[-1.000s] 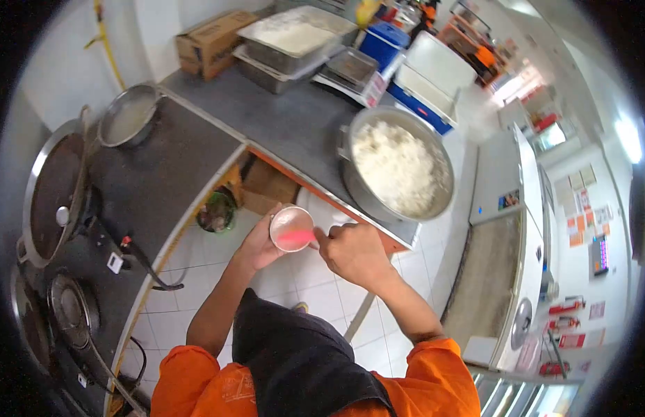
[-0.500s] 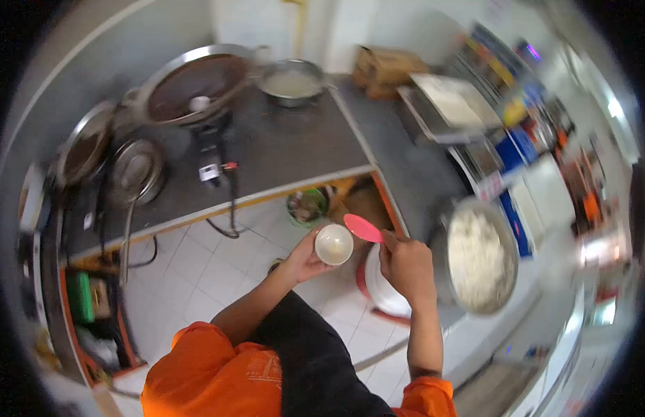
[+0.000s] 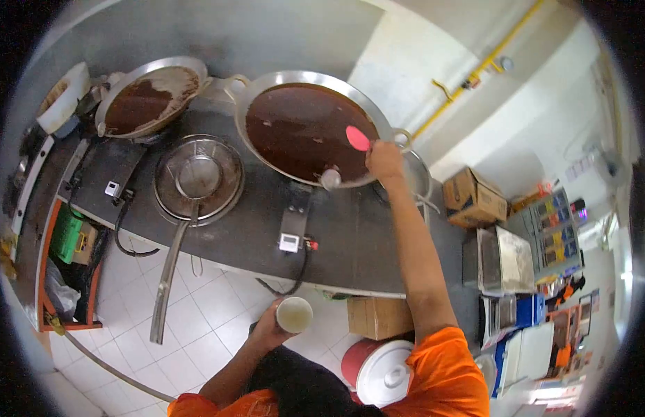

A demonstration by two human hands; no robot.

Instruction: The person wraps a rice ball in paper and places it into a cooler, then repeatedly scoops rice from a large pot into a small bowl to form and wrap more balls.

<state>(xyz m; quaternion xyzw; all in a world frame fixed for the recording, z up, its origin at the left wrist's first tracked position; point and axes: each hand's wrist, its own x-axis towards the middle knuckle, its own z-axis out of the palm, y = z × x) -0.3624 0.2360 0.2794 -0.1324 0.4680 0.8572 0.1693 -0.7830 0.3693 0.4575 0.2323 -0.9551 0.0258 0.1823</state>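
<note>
My right hand (image 3: pixel 386 161) is stretched out, its fingers closed round a pink plastic spoon (image 3: pixel 358 139). The oval end of the spoon hovers over the right side of a big wok (image 3: pixel 298 77) of dark brown liquid (image 3: pixel 288 135); whether it touches the liquid I cannot tell. Low in front of my body, my left hand (image 3: pixel 268 332) grips a pale cup (image 3: pixel 295 315), tipped so its mouth faces me. Something pale and cloudy is inside it. At the wok's near rim sits a small whitish round thing (image 3: pixel 330 179), its kind unclear.
A second wok (image 3: pixel 150 66) with brown liquid stands left. Round strainers (image 3: pixel 199 177) lie on the counter, a long handle (image 3: pixel 168 285) jutting past its edge. Right are a metal pan partly behind my forearm, a cardboard box (image 3: pixel 473 198) and trays (image 3: pixel 515 258). A white-lidded bucket (image 3: pixel 392 372) is below.
My right hand has moved the pink spoon from beside the cup to over the big wok. The view has swung toward the woks; the cup stays in my left hand.
</note>
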